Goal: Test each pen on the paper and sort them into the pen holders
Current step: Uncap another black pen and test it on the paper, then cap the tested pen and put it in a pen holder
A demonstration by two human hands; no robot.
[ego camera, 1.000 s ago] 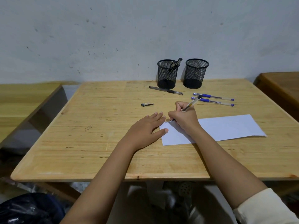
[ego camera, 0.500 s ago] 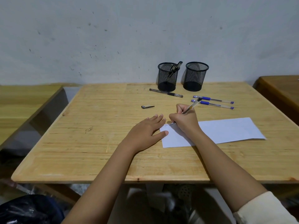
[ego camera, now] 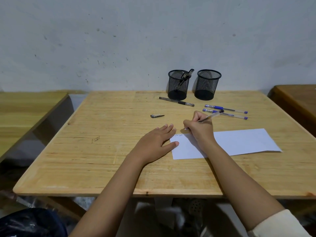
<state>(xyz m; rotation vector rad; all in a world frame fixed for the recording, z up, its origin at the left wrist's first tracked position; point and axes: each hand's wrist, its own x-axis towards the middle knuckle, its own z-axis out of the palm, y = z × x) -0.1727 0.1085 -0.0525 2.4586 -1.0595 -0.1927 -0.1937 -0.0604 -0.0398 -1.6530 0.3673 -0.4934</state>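
The right hand [ego camera: 201,128] is closed in a writing grip around a pen [ego camera: 211,117], tip down at the upper left corner of the paper [ego camera: 239,142] and barrel angled back toward two o'clock. The grip suits a test stroke; a short dark scribble lies just left of the tip. The left hand [ego camera: 153,144] lies flat and spread, holding nothing, its thumb and fingertips on the left edge of the paper, evidently to pin the sheet against the drag of the pen.

A loose pen cap [ego camera: 157,115] lies on the tabletop [ego camera: 102,159] at eleven o'clock from the hands, probably off the pen in use. Two blue pens [ego camera: 225,111] lie side by side at two o'clock, and a black pen [ego camera: 177,101] at twelve o'clock; these appear untested. Beyond them, against the wall, stand two black mesh pen holders: the left holder [ego camera: 178,84] contains at least one dark pen, the right holder [ego camera: 208,84] appears empty. Sorting is judged to be at an early stage.

The scribble cannot be read as words. No brand or label is legible on any pen or holder.
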